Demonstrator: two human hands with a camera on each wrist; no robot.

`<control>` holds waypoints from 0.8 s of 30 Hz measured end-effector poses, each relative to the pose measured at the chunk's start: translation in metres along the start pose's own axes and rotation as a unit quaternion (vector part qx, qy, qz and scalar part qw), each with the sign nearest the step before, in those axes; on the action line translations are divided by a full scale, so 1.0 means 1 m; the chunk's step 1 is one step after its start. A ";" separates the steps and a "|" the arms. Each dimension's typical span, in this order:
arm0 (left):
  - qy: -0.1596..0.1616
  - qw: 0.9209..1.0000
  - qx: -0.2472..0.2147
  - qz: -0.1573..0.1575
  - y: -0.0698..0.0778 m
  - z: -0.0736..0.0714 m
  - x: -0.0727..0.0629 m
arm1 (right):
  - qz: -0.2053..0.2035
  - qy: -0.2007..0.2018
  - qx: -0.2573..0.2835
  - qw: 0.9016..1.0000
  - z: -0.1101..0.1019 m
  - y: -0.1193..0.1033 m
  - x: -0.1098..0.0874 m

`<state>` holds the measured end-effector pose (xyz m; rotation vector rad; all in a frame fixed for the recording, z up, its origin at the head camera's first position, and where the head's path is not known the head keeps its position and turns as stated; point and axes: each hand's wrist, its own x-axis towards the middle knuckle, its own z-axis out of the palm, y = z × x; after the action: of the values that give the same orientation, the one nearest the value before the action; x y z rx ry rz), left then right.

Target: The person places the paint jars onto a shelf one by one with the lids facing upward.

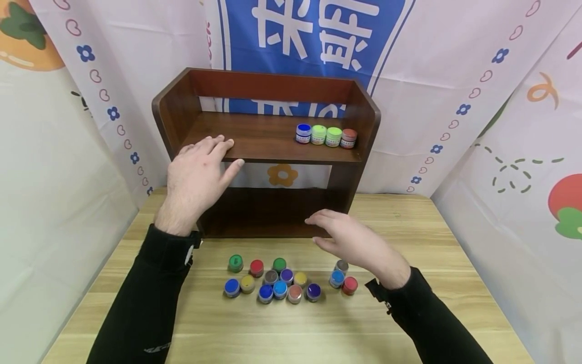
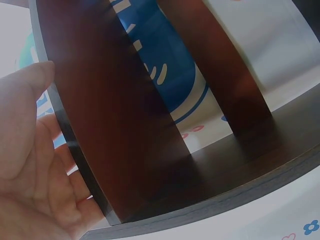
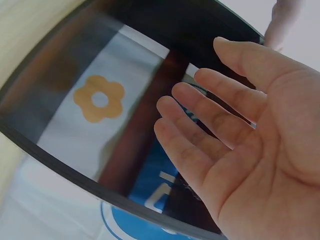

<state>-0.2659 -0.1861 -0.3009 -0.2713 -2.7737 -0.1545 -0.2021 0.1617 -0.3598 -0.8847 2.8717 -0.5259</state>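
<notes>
**Left hand (image 1: 200, 167) rests on shelf unit (image 1: 273, 83); right hand (image 1: 354, 242) hovers in front**

Black sleeves (image 1: 136, 303) reach in from the lower left and lower right. At bottom center, fifteen lidded jars (image 1: 280, 289) stand lids up on a wood-grain table (image 1: 204, 323), its side edges slanting toward the lower corners. Three of them, gray, light blue and red, sit to the right, a gap from the rest. Above that trio, near the lower opening, the right hand hangs with fingers extended and slightly apart.

At center left, the left hand lays its fingers over the front edge of the upper board (image 1: 263, 136), thumb set apart. The unit stands mid-frame, open front toward the camera, long axis running left to right. A wide stretch of board separates the fingers from four upright jars (image 1: 319, 135), blue, two green and reddish brown, lined up near the right side panel (image 1: 366, 116). Their labels face forward, the print too small to read. Behind, a blue banner (image 1: 291, 35) carries large white characters, cut off at the top.
</notes>
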 end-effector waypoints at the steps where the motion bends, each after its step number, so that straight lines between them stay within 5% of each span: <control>1: 0.000 1.000 0.000 0.000 0.000 0.000 0.000 | 0.001 -0.004 0.002 1.000 0.003 0.000 0.000; 14: 0.000 1.000 0.003 -0.002 0.000 0.000 0.000 | -0.041 -0.019 -0.001 0.999 0.046 0.006 0.003; 24: 0.001 1.000 0.002 -0.003 0.000 0.001 0.000 | -0.021 -0.060 0.023 0.998 0.074 0.006 0.005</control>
<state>-0.2664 -0.1856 -0.3018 -0.2622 -2.7731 -0.1508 -0.1954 0.1419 -0.4309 -0.9387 2.7277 -0.5206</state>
